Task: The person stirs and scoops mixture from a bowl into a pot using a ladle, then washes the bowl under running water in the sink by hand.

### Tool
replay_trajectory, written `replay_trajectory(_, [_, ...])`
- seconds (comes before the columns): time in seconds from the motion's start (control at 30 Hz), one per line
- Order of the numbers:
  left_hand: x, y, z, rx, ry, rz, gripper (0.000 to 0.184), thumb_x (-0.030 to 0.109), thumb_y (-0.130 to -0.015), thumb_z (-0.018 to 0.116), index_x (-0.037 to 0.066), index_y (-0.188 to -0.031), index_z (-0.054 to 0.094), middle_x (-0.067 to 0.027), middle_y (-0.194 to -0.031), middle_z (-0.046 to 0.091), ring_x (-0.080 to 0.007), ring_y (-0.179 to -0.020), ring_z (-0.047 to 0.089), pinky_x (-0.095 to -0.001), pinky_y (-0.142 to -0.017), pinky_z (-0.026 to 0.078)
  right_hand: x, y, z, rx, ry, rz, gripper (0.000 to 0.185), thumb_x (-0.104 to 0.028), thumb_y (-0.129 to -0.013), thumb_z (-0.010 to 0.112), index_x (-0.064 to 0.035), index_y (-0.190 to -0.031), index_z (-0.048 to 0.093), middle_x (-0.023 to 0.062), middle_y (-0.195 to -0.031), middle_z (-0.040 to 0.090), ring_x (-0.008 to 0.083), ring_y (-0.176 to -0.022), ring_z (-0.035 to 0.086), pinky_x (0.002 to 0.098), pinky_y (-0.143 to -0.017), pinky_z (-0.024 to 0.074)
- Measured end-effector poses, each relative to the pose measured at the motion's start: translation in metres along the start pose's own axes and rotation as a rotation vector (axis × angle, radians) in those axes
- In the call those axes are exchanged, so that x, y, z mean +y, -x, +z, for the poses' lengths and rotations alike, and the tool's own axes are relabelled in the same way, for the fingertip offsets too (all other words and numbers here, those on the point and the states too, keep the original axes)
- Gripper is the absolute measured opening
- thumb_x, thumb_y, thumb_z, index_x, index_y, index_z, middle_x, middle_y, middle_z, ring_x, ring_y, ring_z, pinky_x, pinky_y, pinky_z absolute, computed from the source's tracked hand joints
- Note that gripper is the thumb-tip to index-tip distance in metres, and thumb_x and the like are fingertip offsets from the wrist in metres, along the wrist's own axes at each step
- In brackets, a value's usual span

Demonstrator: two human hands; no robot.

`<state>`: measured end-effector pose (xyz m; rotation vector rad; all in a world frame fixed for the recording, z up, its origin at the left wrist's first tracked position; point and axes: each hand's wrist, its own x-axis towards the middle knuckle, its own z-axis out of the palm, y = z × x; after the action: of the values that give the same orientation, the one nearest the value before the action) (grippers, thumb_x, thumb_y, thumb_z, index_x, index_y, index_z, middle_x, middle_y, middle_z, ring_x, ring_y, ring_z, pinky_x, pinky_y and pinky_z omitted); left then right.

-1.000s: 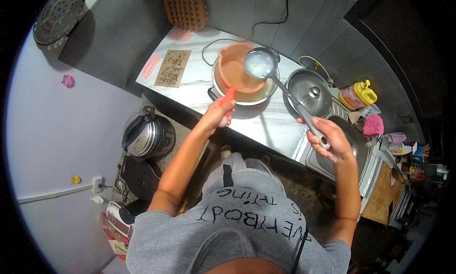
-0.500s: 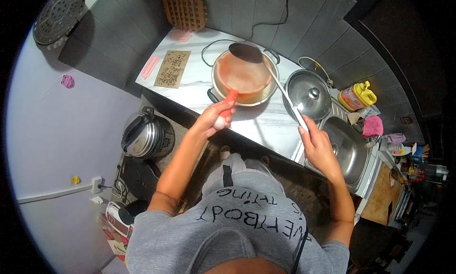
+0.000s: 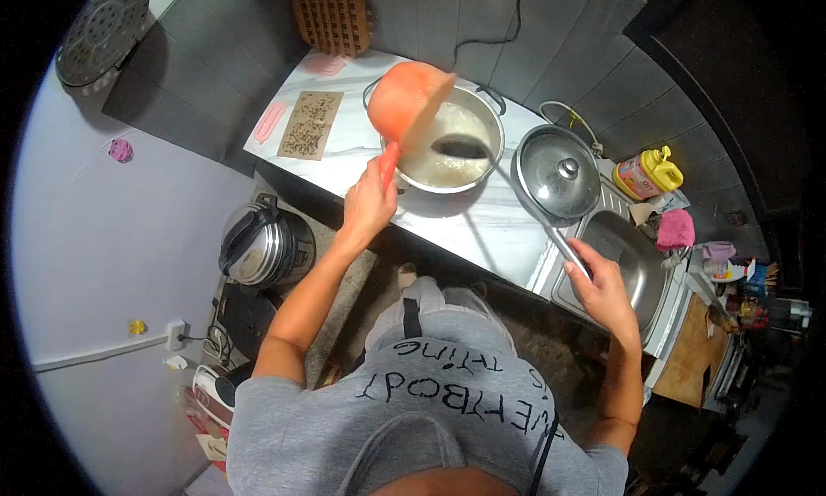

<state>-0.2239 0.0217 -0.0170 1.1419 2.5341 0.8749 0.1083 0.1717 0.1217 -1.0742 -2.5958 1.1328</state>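
An orange saucepan (image 3: 403,100) is tilted on its side above a metal pot (image 3: 447,189), its open side facing right over the pot. My left hand (image 3: 372,202) is closed round its red handle. Cloudy, pale liquid (image 3: 460,122) lies in the pot. My right hand (image 3: 598,283) grips the grey handle of a long ladle (image 3: 532,205), whose dark, oval head rests in or just above the liquid. To the right of the pot sits a glass lid (image 3: 561,171) with a round knob.
A metal sink (image 3: 632,277) adjoins the counter (image 3: 456,229) on the right, near a yellow bottle (image 3: 647,173) and a pink cloth (image 3: 675,229). A speckled brown sheet (image 3: 311,126) lies left of the pot. An electric cooker (image 3: 268,242) stands lower left.
The saucepan has gone from level to tipped over, rising to the left with my left hand. My right hand moved right and down, and the ladle's head dropped to the pot's liquid.
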Motion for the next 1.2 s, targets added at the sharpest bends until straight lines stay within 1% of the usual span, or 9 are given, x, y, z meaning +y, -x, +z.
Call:
replay_trajectory(0.03, [-0.001,0.000,-0.001,0.030,-0.040,0.030,0.041,0.017,-0.084,0.057,0.002,-0.119,0.042,-0.0249,-0.096,0.061,-0.0426,-0.084,0.060,-0.0483,-0.072,0.048,-0.001,-0.001,0.003,-0.001,-0.001,0.001,0.039,-0.020,-0.087,0.059,0.0025,-0.117,0.054,0.0219,-0.076,0.061,0.0301,-0.067,0.062,0.0347,-0.065,0.0468])
replay_trajectory(0.13, [0.001,0.002,-0.009,0.060,-0.109,0.076,0.042,0.015,-0.083,0.057,0.002,-0.120,0.042,-0.0228,-0.099,0.060,-0.0405,-0.084,0.060,-0.0474,-0.071,0.049,-0.013,-0.009,0.011,-0.119,-0.010,0.031,0.034,-0.020,-0.087,0.059,-0.0013,-0.115,0.056,0.0233,-0.070,0.058,0.0376,-0.066,0.061,0.0401,-0.062,0.0452])
replay_trajectory(0.23, [-0.001,0.002,-0.013,0.091,-0.158,0.128,0.045,0.014,-0.083,0.057,0.002,-0.123,0.041,-0.0214,-0.103,0.059,-0.0390,-0.085,0.061,-0.0459,-0.071,0.049,-0.008,-0.019,0.024,-0.108,0.028,-0.051,0.034,-0.021,-0.087,0.057,-0.0010,-0.114,0.056,0.0242,-0.070,0.058,0.0393,-0.067,0.060,0.0414,-0.061,0.0453])
replay_trajectory(0.37, [0.000,0.002,-0.020,0.152,-0.192,0.216,0.049,0.012,-0.081,0.058,0.002,-0.125,0.040,-0.0202,-0.104,0.058,-0.0376,-0.086,0.061,-0.0439,-0.071,0.050,-0.005,-0.040,0.029,-0.187,0.069,-0.018,0.033,-0.022,-0.088,0.056,0.0020,-0.111,0.056,0.0245,-0.068,0.058,0.0413,-0.066,0.059,0.0444,-0.061,0.0450])
replay_trajectory(0.4, [0.002,0.002,-0.022,0.153,-0.193,0.215,0.049,0.012,-0.081,0.058,0.002,-0.125,0.040,-0.0202,-0.104,0.058,-0.0376,-0.086,0.061,-0.0439,-0.071,0.050,-0.006,-0.044,0.032,-0.172,0.081,-0.054,0.030,-0.021,-0.087,0.055,0.0026,-0.106,0.057,0.0250,-0.067,0.058,0.0423,-0.066,0.059,0.0469,-0.062,0.0448])
replay_trajectory(0.6, [0.005,0.003,-0.028,0.156,-0.183,0.247,0.052,0.010,-0.079,0.059,0.002,-0.126,0.039,-0.0202,-0.103,0.058,-0.0374,-0.087,0.060,-0.0432,-0.071,0.050,-0.005,-0.066,0.055,-0.066,0.246,-0.099,0.023,-0.016,-0.088,0.052,0.0014,-0.101,0.057,0.0272,-0.065,0.057,0.0447,-0.068,0.057,0.0529,-0.064,0.0439])
replay_trajectory(1.03, [0.008,0.016,-0.019,0.199,-0.083,0.225,0.050,0.014,-0.081,0.060,0.003,-0.126,0.041,-0.0179,-0.102,0.058,-0.0367,-0.087,0.061,-0.0438,-0.070,0.050,0.051,-0.135,0.100,0.154,0.248,-0.185,0.028,-0.020,-0.090,0.051,0.0012,-0.108,0.053,0.0266,-0.068,0.060,0.0453,-0.066,0.059,0.0537,-0.060,0.0456])
replay_trajectory(1.17, [0.009,0.019,-0.016,0.234,-0.025,0.247,0.047,0.016,-0.083,0.059,0.003,-0.125,0.041,-0.0197,-0.097,0.059,-0.0384,-0.086,0.061,-0.0433,-0.070,0.050,0.057,-0.137,0.094,0.178,0.270,-0.162,0.025,-0.020,-0.091,0.049,0.0004,-0.104,0.054,0.0261,-0.067,0.060,0.0455,-0.065,0.059,0.0538,-0.059,0.0453])
replay_trajectory(1.2, [0.007,0.018,-0.012,0.234,-0.023,0.242,0.047,0.016,-0.083,0.059,0.003,-0.125,0.041,-0.0197,-0.097,0.059,-0.0384,-0.086,0.061,-0.0433,-0.070,0.050,0.056,-0.135,0.086,0.141,0.275,-0.189,0.027,-0.022,-0.092,0.047,0.0019,-0.100,0.053,0.0252,-0.064,0.059,0.0414,-0.059,0.060,0.0505,-0.056,0.0466])
